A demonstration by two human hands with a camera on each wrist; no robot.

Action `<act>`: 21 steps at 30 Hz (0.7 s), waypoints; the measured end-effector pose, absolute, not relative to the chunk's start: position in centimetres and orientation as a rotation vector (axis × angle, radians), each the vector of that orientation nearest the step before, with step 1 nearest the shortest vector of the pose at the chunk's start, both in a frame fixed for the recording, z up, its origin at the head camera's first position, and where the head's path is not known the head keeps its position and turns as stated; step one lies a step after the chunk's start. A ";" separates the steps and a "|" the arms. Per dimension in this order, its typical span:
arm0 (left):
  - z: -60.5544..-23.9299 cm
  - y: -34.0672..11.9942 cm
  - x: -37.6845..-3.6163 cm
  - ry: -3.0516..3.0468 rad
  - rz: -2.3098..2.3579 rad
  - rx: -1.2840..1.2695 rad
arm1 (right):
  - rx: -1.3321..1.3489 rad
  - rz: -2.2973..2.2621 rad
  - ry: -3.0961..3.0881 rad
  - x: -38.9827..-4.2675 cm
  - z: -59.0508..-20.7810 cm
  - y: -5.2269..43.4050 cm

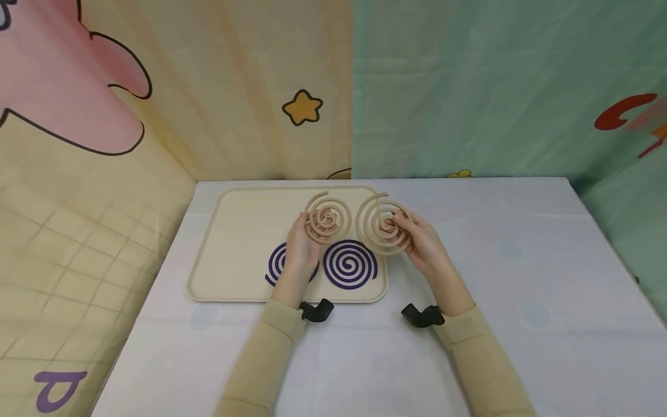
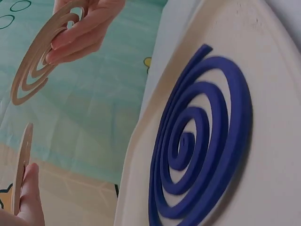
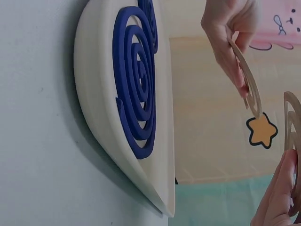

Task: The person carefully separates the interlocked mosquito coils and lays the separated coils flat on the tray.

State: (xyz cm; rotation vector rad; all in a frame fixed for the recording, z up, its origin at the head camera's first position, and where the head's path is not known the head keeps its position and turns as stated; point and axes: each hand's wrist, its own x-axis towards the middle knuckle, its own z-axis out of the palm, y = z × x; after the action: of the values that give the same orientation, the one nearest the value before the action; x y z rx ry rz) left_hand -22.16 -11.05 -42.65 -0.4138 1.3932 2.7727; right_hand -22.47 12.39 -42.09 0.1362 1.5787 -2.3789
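Two tan spiral mosquito coils are held up above a cream tray (image 1: 234, 243), side by side. My left hand (image 1: 301, 246) grips the left tan coil (image 1: 348, 219) by its outer edge. In my right hand (image 1: 424, 243), the other tan coil (image 1: 358, 225) is pinched at its right side between thumb and fingers. On the tray lie two dark blue mosquito coils. The right blue coil (image 1: 376, 267) shows whole, while my left hand and wrist partly cover the left blue coil (image 1: 276, 258). The left wrist view shows one blue coil (image 2: 242, 117) flat and close up.
The tray stands on a white-covered table (image 1: 521, 260), towards its back left. A black wrist device (image 1: 318, 311) sits at my left wrist and another black device (image 1: 422, 315) at my right. Patterned curtains (image 1: 250, 87) rise behind and beside the table.
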 end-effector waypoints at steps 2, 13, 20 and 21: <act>-42.6 -11.8 -22.3 1.439 2.759 -0.429 | 0.147 -2.358 1.606 -23.1 -42.1 12.3; -41.9 -15.7 -24.7 1.700 2.546 -0.481 | 0.165 -2.207 1.717 -27.5 -42.1 10.8; -41.5 -17.8 -26.5 1.860 2.372 -0.552 | 0.205 -2.130 1.743 -29.5 -42.3 9.1; -41.6 -18.0 -26.8 1.918 2.324 -0.577 | 0.209 -2.131 1.725 -29.8 -42.3 8.8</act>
State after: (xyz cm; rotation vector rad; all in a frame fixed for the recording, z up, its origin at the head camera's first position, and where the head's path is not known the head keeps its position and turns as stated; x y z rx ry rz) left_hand -26.82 -18.04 -41.61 -0.5772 1.9180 2.3243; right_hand -29.79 8.81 -42.31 0.2088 1.7252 -2.1307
